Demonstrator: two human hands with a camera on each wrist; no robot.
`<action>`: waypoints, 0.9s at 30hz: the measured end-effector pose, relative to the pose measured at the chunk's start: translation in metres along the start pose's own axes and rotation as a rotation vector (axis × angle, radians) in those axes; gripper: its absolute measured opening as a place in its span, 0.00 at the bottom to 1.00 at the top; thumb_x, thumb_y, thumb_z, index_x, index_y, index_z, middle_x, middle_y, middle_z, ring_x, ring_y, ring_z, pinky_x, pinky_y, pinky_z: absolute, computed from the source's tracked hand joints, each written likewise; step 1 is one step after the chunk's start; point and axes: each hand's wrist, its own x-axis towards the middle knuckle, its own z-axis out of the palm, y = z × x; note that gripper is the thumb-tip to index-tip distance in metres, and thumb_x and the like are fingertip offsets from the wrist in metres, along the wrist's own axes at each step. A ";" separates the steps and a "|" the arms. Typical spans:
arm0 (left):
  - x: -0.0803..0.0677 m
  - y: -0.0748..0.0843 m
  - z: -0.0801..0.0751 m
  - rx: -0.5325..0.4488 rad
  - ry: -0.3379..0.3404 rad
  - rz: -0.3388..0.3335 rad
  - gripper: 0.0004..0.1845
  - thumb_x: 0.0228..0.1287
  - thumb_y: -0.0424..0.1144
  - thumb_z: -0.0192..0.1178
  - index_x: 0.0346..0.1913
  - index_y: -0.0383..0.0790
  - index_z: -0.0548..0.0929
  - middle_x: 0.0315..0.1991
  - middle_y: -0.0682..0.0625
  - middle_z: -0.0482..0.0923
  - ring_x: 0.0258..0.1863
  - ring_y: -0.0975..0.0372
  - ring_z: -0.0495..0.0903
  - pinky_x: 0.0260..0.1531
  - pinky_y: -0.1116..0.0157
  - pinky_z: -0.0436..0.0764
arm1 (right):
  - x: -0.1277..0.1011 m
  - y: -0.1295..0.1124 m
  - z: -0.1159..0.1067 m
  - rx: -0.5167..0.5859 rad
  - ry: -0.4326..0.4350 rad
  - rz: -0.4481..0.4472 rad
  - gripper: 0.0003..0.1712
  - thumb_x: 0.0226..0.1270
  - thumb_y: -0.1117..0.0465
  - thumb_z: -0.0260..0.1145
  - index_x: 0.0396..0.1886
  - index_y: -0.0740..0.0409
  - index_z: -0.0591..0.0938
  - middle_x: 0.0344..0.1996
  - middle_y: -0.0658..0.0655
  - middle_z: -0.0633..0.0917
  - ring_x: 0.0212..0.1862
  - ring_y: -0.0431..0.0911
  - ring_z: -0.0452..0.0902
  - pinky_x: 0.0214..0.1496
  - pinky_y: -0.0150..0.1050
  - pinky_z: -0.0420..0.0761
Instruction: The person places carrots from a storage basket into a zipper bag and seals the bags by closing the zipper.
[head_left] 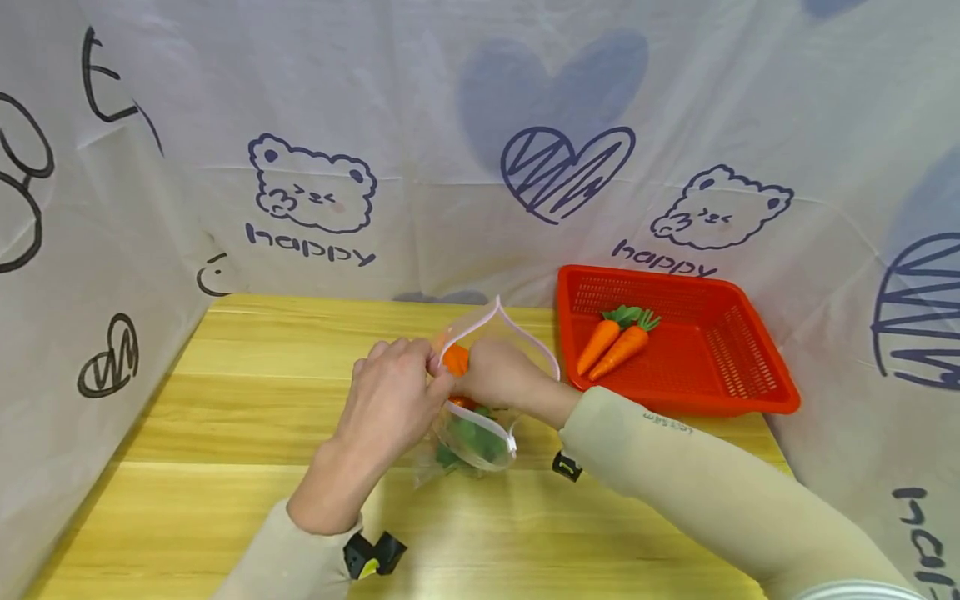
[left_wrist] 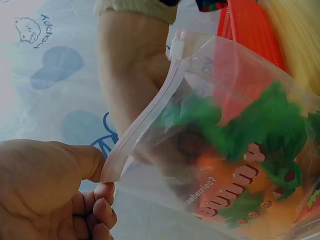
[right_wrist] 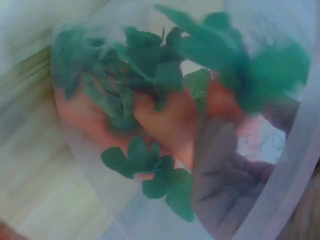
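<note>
A person sits at a pale wooden table [head_left: 247, 392] walled in by white cloth printed with bears and hearts; both hands meet at a clear zip-top bag [head_left: 480, 408] lying near the table's middle. The left hand [head_left: 390, 400] pinches the bag's pale pink zipper strip [left_wrist: 137, 130] between thumb and curled fingers, which lifts the rim and holds the mouth wide. The right hand [head_left: 498, 375] is pushed inside that opening; through the film its fingers seem curled among the contents, but whether they grip anything I cannot tell. Inside lie toy carrots [right_wrist: 170, 117], smooth orange cones with soft, ruffled green tops, crowded together against the thin, glossy plastic; the bag's side bears a printed berry design. To the right, just beside the bag, stands a shallow red plastic basket [head_left: 738, 367] with perforated walls; two more carrots [head_left: 615, 342] rest side by side in its near left corner, leaves pointing away.
</note>
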 end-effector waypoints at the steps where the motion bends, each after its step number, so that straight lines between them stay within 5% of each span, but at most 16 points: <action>1: 0.000 -0.001 -0.001 -0.004 0.002 -0.012 0.08 0.67 0.40 0.59 0.30 0.45 0.78 0.29 0.49 0.76 0.34 0.51 0.72 0.36 0.58 0.65 | -0.002 -0.001 0.001 -0.036 0.004 -0.013 0.28 0.71 0.41 0.67 0.14 0.48 0.72 0.12 0.46 0.70 0.17 0.41 0.69 0.22 0.34 0.68; 7: -0.002 -0.008 -0.009 0.016 0.017 -0.092 0.07 0.68 0.41 0.57 0.33 0.43 0.81 0.31 0.48 0.78 0.38 0.49 0.74 0.40 0.54 0.68 | -0.030 0.000 -0.011 -0.223 0.174 -0.041 0.30 0.74 0.39 0.66 0.17 0.50 0.73 0.12 0.47 0.69 0.18 0.45 0.69 0.22 0.39 0.66; 11: -0.003 -0.011 -0.012 0.038 0.024 -0.124 0.08 0.68 0.41 0.57 0.33 0.42 0.81 0.31 0.48 0.79 0.38 0.49 0.75 0.41 0.52 0.70 | -0.053 0.021 -0.028 -0.294 0.329 -0.017 0.23 0.71 0.42 0.69 0.24 0.51 0.76 0.16 0.49 0.74 0.20 0.48 0.72 0.20 0.42 0.68; 14: -0.004 -0.013 -0.014 0.046 0.030 -0.131 0.08 0.68 0.41 0.57 0.33 0.42 0.81 0.31 0.48 0.79 0.37 0.49 0.75 0.41 0.52 0.70 | -0.062 0.042 -0.035 -0.308 0.343 0.042 0.23 0.67 0.40 0.72 0.29 0.53 0.77 0.20 0.52 0.77 0.22 0.49 0.73 0.20 0.44 0.70; 20: -0.003 -0.013 -0.017 0.055 0.044 -0.120 0.09 0.69 0.40 0.56 0.31 0.43 0.80 0.30 0.48 0.77 0.36 0.49 0.74 0.39 0.54 0.68 | -0.061 0.066 -0.035 -0.118 0.186 0.063 0.18 0.69 0.49 0.68 0.22 0.52 0.79 0.16 0.49 0.75 0.20 0.46 0.71 0.25 0.40 0.69; 23: 0.000 -0.008 -0.019 0.053 0.073 -0.095 0.08 0.68 0.39 0.55 0.30 0.43 0.79 0.29 0.48 0.77 0.36 0.49 0.74 0.38 0.55 0.67 | -0.057 0.059 -0.039 0.003 0.238 -0.038 0.15 0.69 0.56 0.64 0.20 0.51 0.79 0.15 0.48 0.74 0.20 0.44 0.69 0.26 0.38 0.68; 27: 0.008 0.000 -0.021 0.053 0.141 -0.049 0.08 0.66 0.37 0.56 0.29 0.42 0.78 0.29 0.48 0.76 0.35 0.48 0.73 0.39 0.55 0.66 | -0.051 0.041 -0.050 0.026 0.325 -0.130 0.14 0.65 0.57 0.61 0.19 0.51 0.76 0.15 0.48 0.71 0.20 0.45 0.68 0.26 0.39 0.66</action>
